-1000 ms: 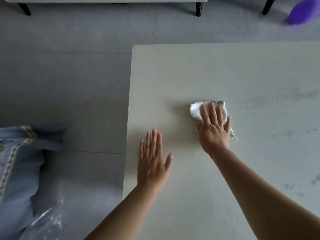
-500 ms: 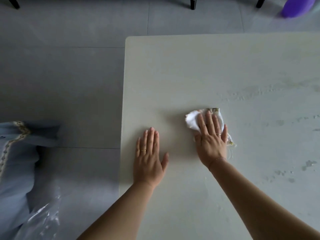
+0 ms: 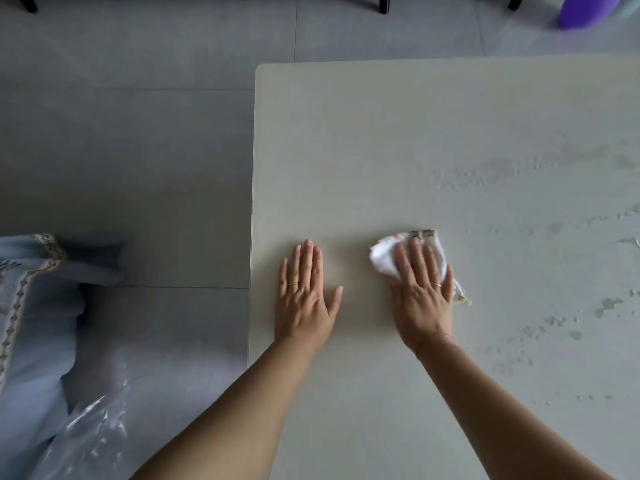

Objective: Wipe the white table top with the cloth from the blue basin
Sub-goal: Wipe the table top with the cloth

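Head view, setting: A look straight down at a white table top, whose left edge and far left corner are in the picture, with a grey tiled floor beyond and to the left.
Left hand: The left hand lies palm down on the table near its left edge. Its fingers are straight and close together, the thumb spread to the side, and it grasps nothing. A thin gold ring is on one finger.
Right hand: The right hand is just beside the left one, apart from it, and presses flat on the cloth with straight, relaxed fingers that are not curled round it. It also wears a thin ring.
Cloth: A small crumpled white cloth lies on the table under the right hand. It shows past the fingertips and on both sides of the hand, with a patterned edge at its far side.
Table surface: Water droplets and a faint wet streak lie to the right of the cloth. The part near the left edge looks dry.
Left of the table: Pale blue fabric with embroidered trim, with clear crinkled plastic near it.
Top edge: Dark furniture legs stand on the floor, and a blurred purple object sits in the right corner.
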A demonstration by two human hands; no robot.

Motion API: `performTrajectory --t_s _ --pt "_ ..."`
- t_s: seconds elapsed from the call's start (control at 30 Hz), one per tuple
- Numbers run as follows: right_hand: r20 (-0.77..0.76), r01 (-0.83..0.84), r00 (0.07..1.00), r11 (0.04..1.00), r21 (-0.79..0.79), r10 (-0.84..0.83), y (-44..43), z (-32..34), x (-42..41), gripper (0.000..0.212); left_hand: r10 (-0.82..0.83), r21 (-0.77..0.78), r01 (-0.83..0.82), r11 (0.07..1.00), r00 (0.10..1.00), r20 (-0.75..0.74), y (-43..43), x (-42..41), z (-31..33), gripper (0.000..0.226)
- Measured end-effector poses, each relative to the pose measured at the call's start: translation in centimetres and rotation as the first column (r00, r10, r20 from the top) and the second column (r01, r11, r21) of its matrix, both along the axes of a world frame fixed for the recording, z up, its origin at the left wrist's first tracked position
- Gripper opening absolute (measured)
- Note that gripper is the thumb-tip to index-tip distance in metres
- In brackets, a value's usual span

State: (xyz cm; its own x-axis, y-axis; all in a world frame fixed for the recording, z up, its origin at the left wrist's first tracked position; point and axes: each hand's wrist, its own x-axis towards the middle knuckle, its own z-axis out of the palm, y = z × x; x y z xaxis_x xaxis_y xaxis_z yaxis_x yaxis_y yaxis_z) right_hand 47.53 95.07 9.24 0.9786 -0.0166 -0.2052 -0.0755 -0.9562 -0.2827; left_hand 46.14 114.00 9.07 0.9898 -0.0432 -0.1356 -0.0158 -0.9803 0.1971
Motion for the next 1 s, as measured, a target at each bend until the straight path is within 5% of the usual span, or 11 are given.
performTrajectory --t_s 0.13,0.4,0.63,0.83,1.0 --pt "-0.035 0.147 0.989 0.988 0.046 -0.146 2.7 0.2 -1.6 0.065 -0.057 -0.011 0.057 0.998 0.998 0.019 0.7 -3.6 0.1 0.068" --pt "0.03 -0.238 0.971 0.97 0.044 0.237 3.5 0.1 -8.3 0.065 -0.071 -0.009 0.071 0.997 0.997 -0.006 0.6 -7.8 -0.2 0.064" --pt "-0.083 0.147 0.986 0.989 -0.007 -0.147 1.5 0.8 -10.4 0.063 -0.044 -0.014 0.044 0.999 0.999 0.007 0.7 -7.8 -0.3 0.066" --pt "-0.109 -0.091 0.99 0.996 -0.018 0.088 6.0 2.5 -17.4 0.062 -0.058 -0.06 0.06 0.996 0.998 0.038 0.5 -7.8 -0.3 0.061" --pt "-0.032 -0.136 0.99 0.99 -0.043 0.135 5.3 2.4 -14.2 0.056 -0.058 -0.034 0.06 0.998 0.996 0.066 0.6 -7.7 -0.6 0.06"
